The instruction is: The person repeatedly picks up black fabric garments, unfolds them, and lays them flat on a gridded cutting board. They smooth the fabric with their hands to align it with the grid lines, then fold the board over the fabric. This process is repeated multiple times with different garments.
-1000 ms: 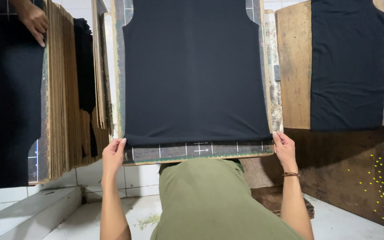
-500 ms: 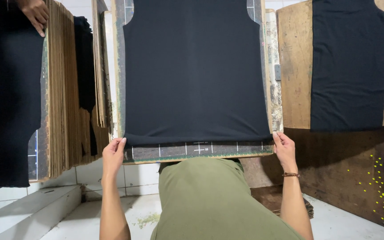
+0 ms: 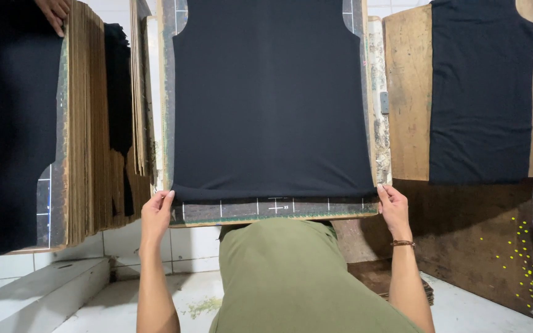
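Head view, obs. at this moment. Landmark = centre board (image 3: 272,211), a flat pallet w/ white ruler marks along its near edge.

Black garment (image 3: 272,98) lies flat on centre board, sleeveless cut, hem running straight across just above the marked near edge. Fabric looks smooth, no folds seen.

Your left hand (image 3: 155,213) sits at the board's near-left corner: fingers curled, fingertips (image 3: 169,195) touching the hem corner of the garment and the board edge. Looks like a light pinch on the corner; can't tell if cloth or board edge is what's actually held. Your right hand (image 3: 394,206) mirrors it at the near-right corner, fingers bent over the edge, tips at the hem; same doubt on what it grips. Thin bracelet (image 3: 403,243) on that wrist.

Left of centre board: stack of wooden boards (image 3: 90,123) standing on edge, close beside it. Further left, another board w/ black fabric (image 3: 7,123); another person's hand (image 3: 53,12) rests on its far corner, apart from yours.

Right of centre board: wooden board (image 3: 405,92) w/ a second black garment (image 3: 479,92) laid flat. Below that, dark wood surface w/ small yellow dots (image 3: 519,253).

Near side of centre board: your olive-green clothing (image 3: 291,277), pale floor to its left.
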